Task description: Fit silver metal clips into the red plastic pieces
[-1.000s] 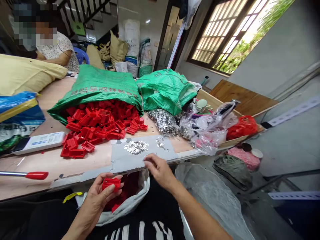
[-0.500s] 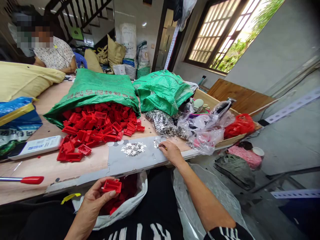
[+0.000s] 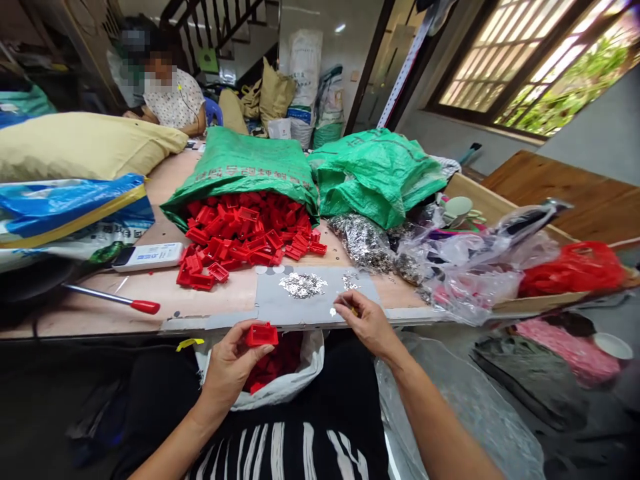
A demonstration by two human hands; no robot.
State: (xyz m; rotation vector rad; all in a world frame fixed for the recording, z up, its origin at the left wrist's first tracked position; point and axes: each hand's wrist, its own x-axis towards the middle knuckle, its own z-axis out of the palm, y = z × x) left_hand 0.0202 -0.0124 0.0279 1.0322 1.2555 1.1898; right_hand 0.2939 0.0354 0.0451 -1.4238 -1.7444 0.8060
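My left hand (image 3: 231,363) holds one red plastic box (image 3: 261,335), its hollow side showing, above a white sack (image 3: 313,360) of red parts. My right hand (image 3: 367,320) is closed in a pinch at the front edge of the grey mat (image 3: 270,310). A small silvery piece (image 3: 333,312) shows at its fingertips, along with part of a thin tool whose shape is mostly hidden. Flat silvery pieces (image 3: 303,285) lie heaped on the mat, and a smaller group (image 3: 350,280) lies just beyond my right hand. Many red boxes (image 3: 235,233) spill from a green sack (image 3: 250,160).
A red-handled lever (image 3: 145,307) and a white box (image 3: 150,256) are at the left. Clear plastic bags (image 3: 460,267), a bag of metal pieces (image 3: 363,243) and a wooden tray (image 3: 540,302) stand right. Another person (image 3: 175,100) sits across the table (image 3: 215,310).
My right hand has drawn back from the smaller silvery group toward the mat's front edge, with a silvery piece at its fingertips. My left hand still holds the red box. The view has turned left.
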